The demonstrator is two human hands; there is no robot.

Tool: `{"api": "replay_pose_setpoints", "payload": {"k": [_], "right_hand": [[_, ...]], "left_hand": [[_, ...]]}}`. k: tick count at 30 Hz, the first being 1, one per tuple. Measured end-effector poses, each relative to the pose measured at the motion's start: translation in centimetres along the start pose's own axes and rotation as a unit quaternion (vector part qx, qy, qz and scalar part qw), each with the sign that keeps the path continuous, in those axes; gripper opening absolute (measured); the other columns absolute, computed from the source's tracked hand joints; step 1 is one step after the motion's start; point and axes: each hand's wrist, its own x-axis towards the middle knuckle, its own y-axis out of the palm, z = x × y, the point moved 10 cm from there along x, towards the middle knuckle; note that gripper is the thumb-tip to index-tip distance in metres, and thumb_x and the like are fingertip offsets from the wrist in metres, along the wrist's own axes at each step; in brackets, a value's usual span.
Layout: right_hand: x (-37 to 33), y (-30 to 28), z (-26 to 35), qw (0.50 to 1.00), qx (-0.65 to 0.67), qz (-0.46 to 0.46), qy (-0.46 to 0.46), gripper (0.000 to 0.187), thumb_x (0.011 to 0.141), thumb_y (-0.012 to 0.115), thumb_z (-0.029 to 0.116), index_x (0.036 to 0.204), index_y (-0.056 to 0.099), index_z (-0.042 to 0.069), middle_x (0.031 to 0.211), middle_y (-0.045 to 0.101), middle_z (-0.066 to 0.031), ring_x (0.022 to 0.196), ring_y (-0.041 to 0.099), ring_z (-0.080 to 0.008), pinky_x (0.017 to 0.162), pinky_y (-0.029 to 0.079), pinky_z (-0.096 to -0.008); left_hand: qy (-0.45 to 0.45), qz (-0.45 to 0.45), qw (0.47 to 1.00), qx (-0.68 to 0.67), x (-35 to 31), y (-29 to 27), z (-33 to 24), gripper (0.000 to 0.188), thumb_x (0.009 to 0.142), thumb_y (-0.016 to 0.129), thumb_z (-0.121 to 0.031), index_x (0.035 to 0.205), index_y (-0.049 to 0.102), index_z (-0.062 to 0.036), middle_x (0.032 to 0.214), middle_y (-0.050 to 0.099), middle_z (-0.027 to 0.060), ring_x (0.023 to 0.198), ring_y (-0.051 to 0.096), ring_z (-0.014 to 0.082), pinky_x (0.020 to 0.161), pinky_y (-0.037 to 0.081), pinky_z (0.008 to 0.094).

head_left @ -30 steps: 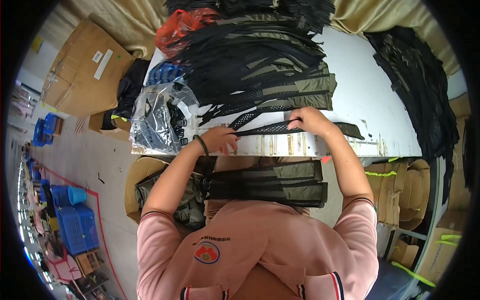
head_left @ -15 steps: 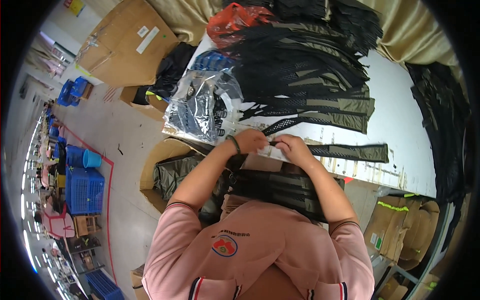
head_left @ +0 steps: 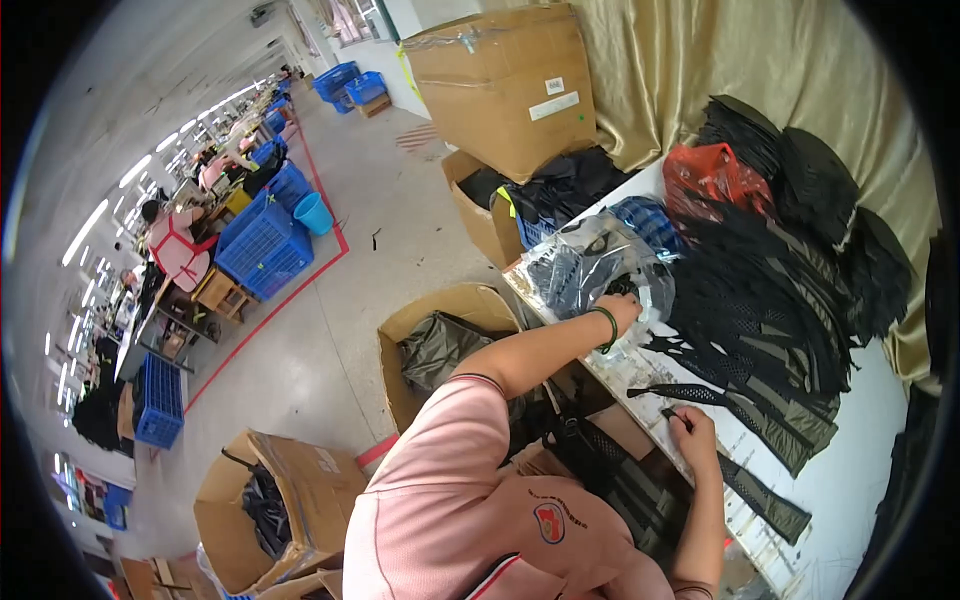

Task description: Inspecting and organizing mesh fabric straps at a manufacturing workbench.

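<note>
My left hand (head_left: 624, 312), a green band on its wrist, reaches into the mouth of a clear plastic bag (head_left: 570, 262) on the white table. Its fingers curl down among small black pieces (head_left: 622, 285); which piece they grip, if any, is hidden. Near the table's front edge, my right hand (head_left: 692, 436) is closed on the narrow end of a black mesh strap (head_left: 765, 500). The strap's wide olive-and-black part lies on the table beyond the wrist. Several similar straps (head_left: 770, 330) are fanned out in a pile farther back.
A red plastic bag (head_left: 715, 178) and black stacks (head_left: 820, 185) lie at the table's back. Open cardboard boxes (head_left: 400, 345) stand left of the table, a large carton (head_left: 500, 90) behind. Blue crates (head_left: 265, 250) line the aisle. More straps (head_left: 625, 490) lie by my lap.
My left hand has left the strap end and moved away to the clear bag. My right hand keeps holding the strap. The view has turned toward the left aisle.
</note>
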Motion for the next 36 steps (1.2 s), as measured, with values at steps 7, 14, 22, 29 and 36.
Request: {"api": "replay_pose_setpoints", "payload": {"k": [7, 14, 22, 29, 36], "right_hand": [[1.0, -0.2, 2.2, 0.999, -0.032, -0.016, -0.041, 0.011, 0.081, 0.061, 0.004, 0.09, 0.062, -0.002, 0.082, 0.062, -0.0145, 0.071, 0.058, -0.0241, 0.067, 0.046, -0.0316], [0.8, -3.0, 3.4, 0.995, 0.039, -0.082, -0.03, 0.009, 0.084, 0.058, 0.002, 0.092, 0.061, -0.002, 0.076, 0.058, -0.0074, 0.068, 0.054, -0.0142, 0.062, 0.045, -0.0268], [-0.6, -2.8, 4.1, 0.978, 0.202, -0.055, -0.004, 0.008, 0.089, 0.059, 0.004, 0.095, 0.061, 0.0, 0.075, 0.056, 0.0029, 0.064, 0.05, -0.0045, 0.058, 0.041, -0.0191], [-1.5, -2.4, 3.8, 0.975, 0.221, -0.018, 0.008, 0.007, 0.089, 0.058, 0.005, 0.092, 0.061, 0.0, 0.077, 0.058, 0.0016, 0.065, 0.05, -0.0055, 0.059, 0.041, -0.0199], [-2.1, -2.6, 5.3, 0.977, 0.214, -0.022, -0.009, 0.007, 0.087, 0.06, 0.003, 0.09, 0.061, -0.003, 0.075, 0.055, 0.0001, 0.063, 0.048, -0.0067, 0.058, 0.039, -0.0204]], "left_hand": [[0.016, -0.08, 0.996, -0.043, -0.5, -2.2, 0.5, 0.018, 0.076, 0.061, -0.006, 0.094, 0.061, -0.0042, 0.094, 0.064, 0.015, 0.093, 0.063, 0.0333, 0.078, 0.051, 0.0417], [-0.05, 0.043, 0.661, -0.747, -4.2, -1.0, -5.5, 0.012, 0.088, 0.06, -0.016, 0.092, 0.056, -0.0051, 0.083, 0.062, 0.0075, 0.068, 0.064, 0.0199, 0.06, 0.05, 0.0338], [-0.033, 0.182, 0.312, -0.932, -7.4, 4.5, -15.8, 0.011, 0.09, 0.061, -0.022, 0.093, 0.057, -0.0121, 0.083, 0.059, -0.0011, 0.063, 0.056, 0.0134, 0.057, 0.043, 0.0268], [-0.055, 0.194, 0.304, -0.931, -7.4, 5.3, -17.0, 0.013, 0.09, 0.06, -0.026, 0.087, 0.057, -0.0143, 0.075, 0.058, -0.0021, 0.057, 0.053, 0.0115, 0.052, 0.041, 0.0266], [-0.044, 0.225, 0.296, -0.927, -7.6, 5.8, -17.8, 0.01, 0.09, 0.059, -0.023, 0.088, 0.057, -0.0138, 0.081, 0.059, -0.002, 0.063, 0.052, 0.0103, 0.055, 0.039, 0.0243]]}}
